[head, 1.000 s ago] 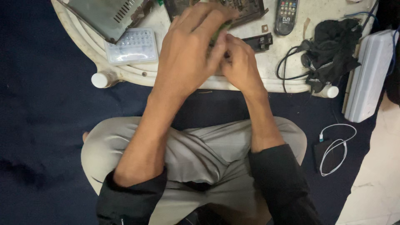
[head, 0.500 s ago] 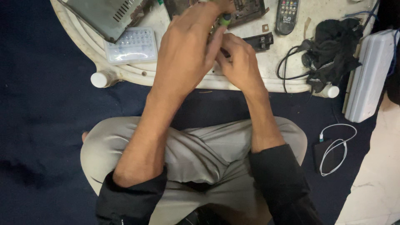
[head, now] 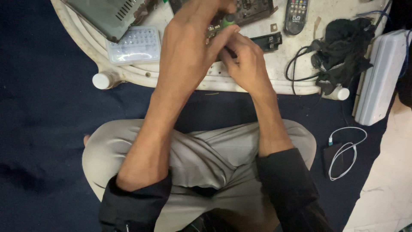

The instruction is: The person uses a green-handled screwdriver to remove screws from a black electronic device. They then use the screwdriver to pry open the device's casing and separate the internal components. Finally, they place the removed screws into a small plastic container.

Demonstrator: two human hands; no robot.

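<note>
On the left of the low white round table point(head: 128, 73) lies a grey vented metal cover point(head: 107, 15), with a clear plastic compartment box point(head: 134, 45) just below it. The left hand point(head: 189, 51) is clenched around a green-handled tool point(head: 227, 20), probably a screwdriver, though mostly hidden. Touching it, the right hand point(head: 246, 64) pinches something small I cannot make out, beside a dark circuit board point(head: 253, 8). Further right lie a black remote control point(head: 296, 15) and tangled black cables point(head: 339, 56).
</note>
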